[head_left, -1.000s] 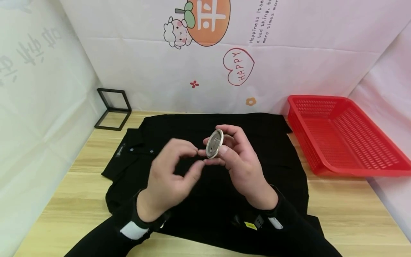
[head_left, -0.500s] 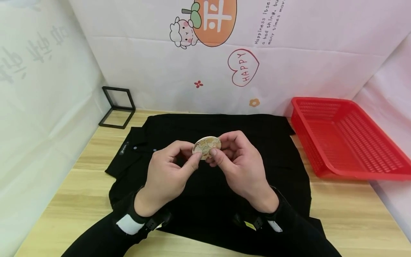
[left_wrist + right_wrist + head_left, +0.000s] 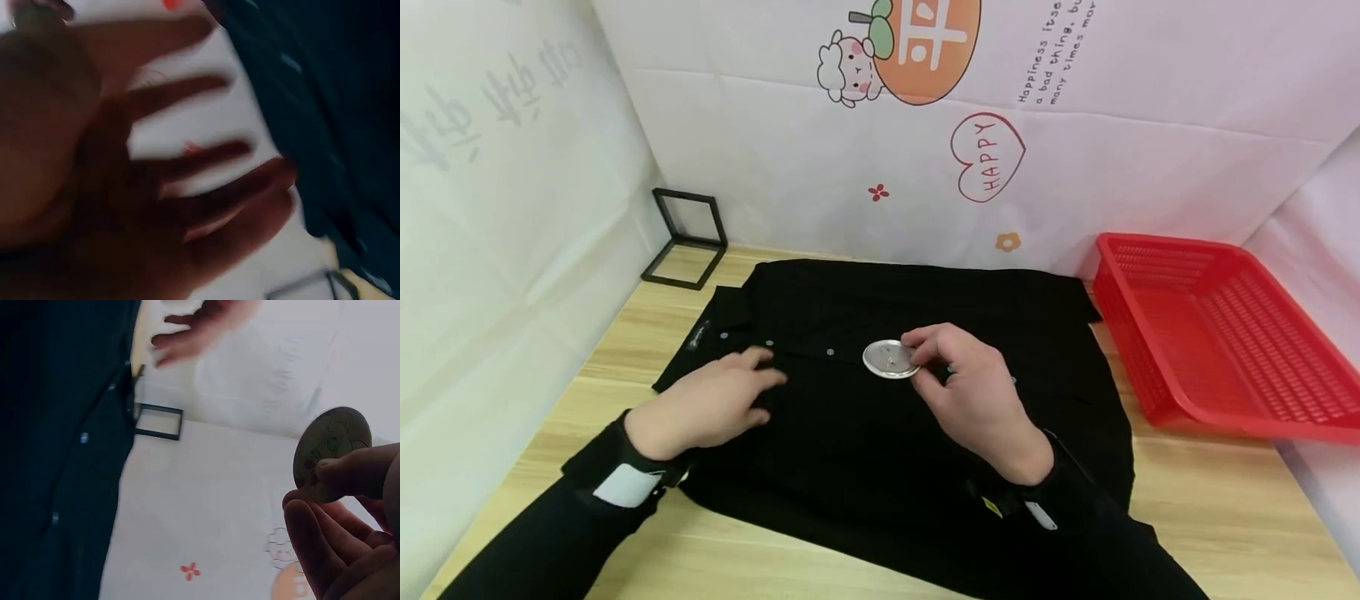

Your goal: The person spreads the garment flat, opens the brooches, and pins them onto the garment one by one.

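A round pin badge is pinched at its right edge by the thumb and fingers of my right hand, over the middle of a black shirt. In the head view its silvery back faces up. The right wrist view shows the printed face of the badge, with my thumb on it. My left hand holds nothing and hovers over the shirt near the collar. Its fingers are spread, as the blurred left hand in the left wrist view also shows. The shirt lies spread on the table, collar to the left, with a row of small buttons.
A black hinged frame stands opened out at the back left of the wooden table. At the right is a red plastic basket with perforated walls. A white printed cloth hangs along the back and sides.
My left hand came to the badge, touched it with the right hand, then let go and moved left towards the collar. The badge turned from back to face and now shows its back again.
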`<action>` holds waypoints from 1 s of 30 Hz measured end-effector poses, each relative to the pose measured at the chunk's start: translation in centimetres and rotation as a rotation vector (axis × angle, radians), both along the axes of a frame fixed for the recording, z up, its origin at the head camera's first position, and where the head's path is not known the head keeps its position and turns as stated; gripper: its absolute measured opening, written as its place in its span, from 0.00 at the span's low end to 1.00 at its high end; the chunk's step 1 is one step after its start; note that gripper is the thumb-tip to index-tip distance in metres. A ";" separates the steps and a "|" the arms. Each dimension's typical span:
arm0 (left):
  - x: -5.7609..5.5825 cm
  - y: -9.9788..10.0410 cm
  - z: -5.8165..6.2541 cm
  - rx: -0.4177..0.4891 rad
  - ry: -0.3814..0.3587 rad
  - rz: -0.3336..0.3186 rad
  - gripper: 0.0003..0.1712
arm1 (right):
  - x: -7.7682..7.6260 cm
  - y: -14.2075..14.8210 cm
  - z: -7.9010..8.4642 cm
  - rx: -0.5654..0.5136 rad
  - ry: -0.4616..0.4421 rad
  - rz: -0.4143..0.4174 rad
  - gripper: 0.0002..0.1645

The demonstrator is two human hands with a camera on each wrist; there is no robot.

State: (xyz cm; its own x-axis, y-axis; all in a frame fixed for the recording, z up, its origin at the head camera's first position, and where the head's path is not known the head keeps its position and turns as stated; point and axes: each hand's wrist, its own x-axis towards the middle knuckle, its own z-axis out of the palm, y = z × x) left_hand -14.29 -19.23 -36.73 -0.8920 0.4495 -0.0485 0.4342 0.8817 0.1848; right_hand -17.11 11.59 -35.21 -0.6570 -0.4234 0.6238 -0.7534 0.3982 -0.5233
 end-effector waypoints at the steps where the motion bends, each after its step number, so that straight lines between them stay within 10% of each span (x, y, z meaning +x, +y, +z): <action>1: -0.1 -0.6 -0.5 -0.051 -0.044 -0.026 0.23 | -0.1 0.0 -0.4 0.021 -0.001 0.003 0.16; 17: -1.5 -2.6 -5.5 -0.082 0.069 -0.086 0.02 | -0.5 -1.3 -2.0 0.110 -0.103 0.057 0.15; 30: -2.2 -2.7 -6.1 -0.073 0.109 -0.107 0.14 | -1.1 -3.4 -2.3 0.189 -0.132 0.081 0.14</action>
State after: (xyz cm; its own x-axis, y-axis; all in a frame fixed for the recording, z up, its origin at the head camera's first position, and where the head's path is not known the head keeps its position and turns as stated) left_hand -16.53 -21.88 -42.82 -0.8408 0.5413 0.0102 0.5407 0.8385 0.0683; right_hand -18.18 8.19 -37.54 -0.6868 -0.5789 0.4395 -0.7169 0.4395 -0.5413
